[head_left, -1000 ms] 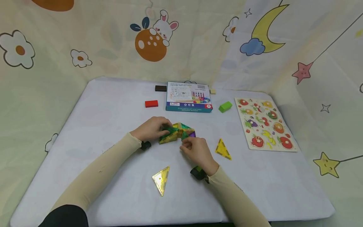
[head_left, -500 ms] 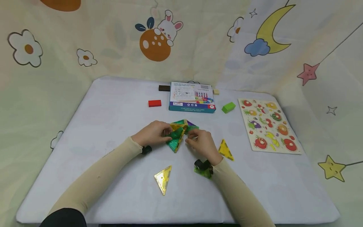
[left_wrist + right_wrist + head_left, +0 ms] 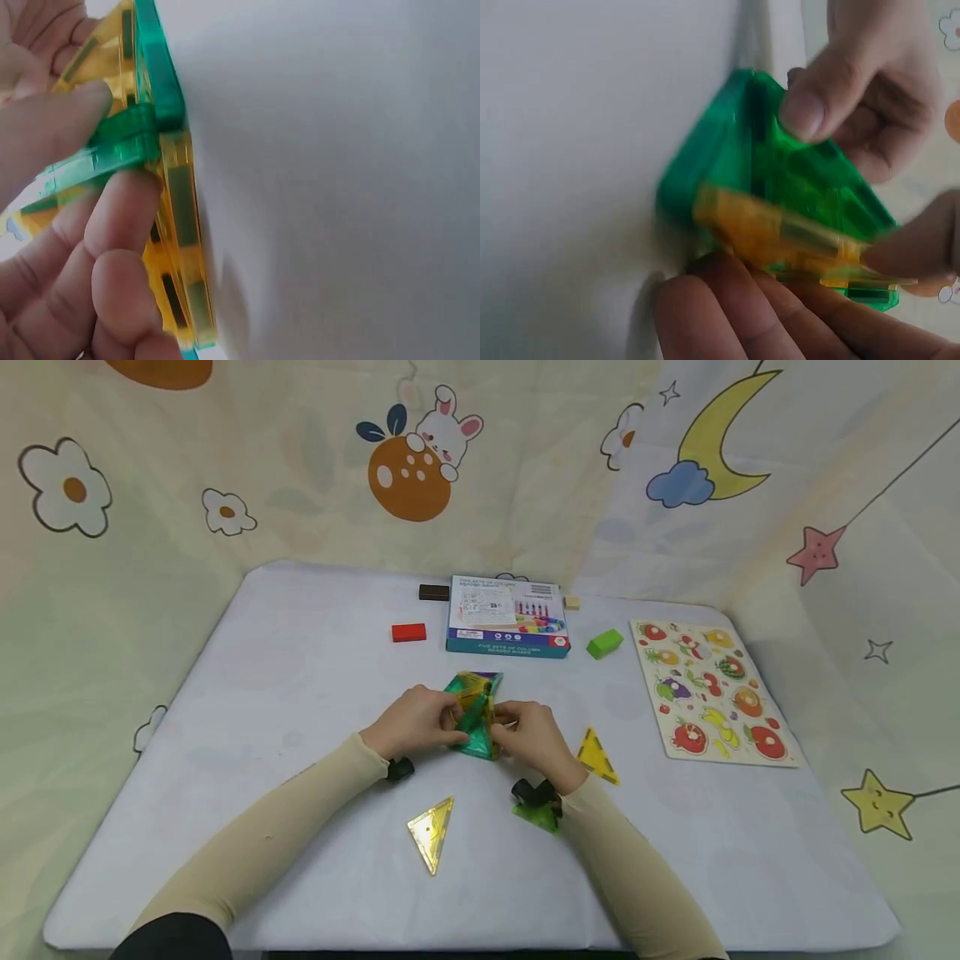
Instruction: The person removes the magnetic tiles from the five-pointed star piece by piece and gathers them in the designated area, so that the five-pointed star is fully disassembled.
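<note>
Mid-table in the head view, both hands hold a cluster of joined translucent magnetic tiles [image 3: 476, 727], green and yellow with a bit of purple at its far end. My left hand [image 3: 411, 724] is on its left side. In the left wrist view, that thumb and fingers pinch a green tile [image 3: 105, 159] between them, and yellow tiles stand beside it. On the other side, my right hand [image 3: 537, 740] pinches a yellow tile [image 3: 780, 231] between thumb and fingers in the right wrist view, where it is blurred. Behind it, the left thumb presses a green tile [image 3: 806, 169].
Loose yellow triangle tiles lie in front [image 3: 431, 835] and at right [image 3: 597, 757]; a green tile [image 3: 536, 817] is partly under the right wrist. Behind stand a flat box [image 3: 508, 617], red block [image 3: 408, 632], black block [image 3: 433, 592] and green block [image 3: 604, 644]. A fruit board [image 3: 708, 693] lies right.
The tile cluster has turned, and its wide arch has become a narrower, compact form. The right hand has come onto its right side, and the left hand has moved slightly right.
</note>
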Motion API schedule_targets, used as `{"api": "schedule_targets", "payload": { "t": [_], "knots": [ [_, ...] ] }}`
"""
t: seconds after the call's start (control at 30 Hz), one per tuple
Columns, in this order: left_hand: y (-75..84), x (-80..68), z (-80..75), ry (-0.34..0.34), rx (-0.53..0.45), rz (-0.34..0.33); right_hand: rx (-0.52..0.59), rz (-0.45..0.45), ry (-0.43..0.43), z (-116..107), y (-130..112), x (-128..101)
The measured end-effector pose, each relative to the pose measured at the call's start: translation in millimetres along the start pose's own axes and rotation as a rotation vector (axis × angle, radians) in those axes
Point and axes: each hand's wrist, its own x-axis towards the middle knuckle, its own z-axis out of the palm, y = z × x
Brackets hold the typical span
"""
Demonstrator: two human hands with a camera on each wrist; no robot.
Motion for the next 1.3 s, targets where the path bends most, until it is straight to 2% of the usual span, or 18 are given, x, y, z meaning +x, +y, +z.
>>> {"api": "schedule_targets", "payload": {
  "t": [0.23, 0.6, 0.73, 1.0, 1.3],
  "knots": [
    [6.5, 0.4, 2.5, 0.017, -0.008, -0.057, -0.106, -0.063, 0.077, 6.4, -4.2, -1.6],
    [6.9, 4.2, 8.6, 0.009, -0.029, -0.115, -0.124, -0.063, 0.123, 8.0, -4.2, -2.8],
    [7.6, 4.2, 8.7, 0.013, -0.034, -0.113, -0.137, -0.043, 0.141, 6.2, -3.6, -3.5],
    [7.9, 4.3, 8.2, 0.012, -0.045, -0.111, -0.094, -0.019, 0.145, -4.8, 6.0, -9.4],
    [7.1, 3.6, 8.0, 0.012, -0.053, -0.109, -0.050, 0.087, 0.141, -26.9, 22.4, -12.1]
  ]
}}
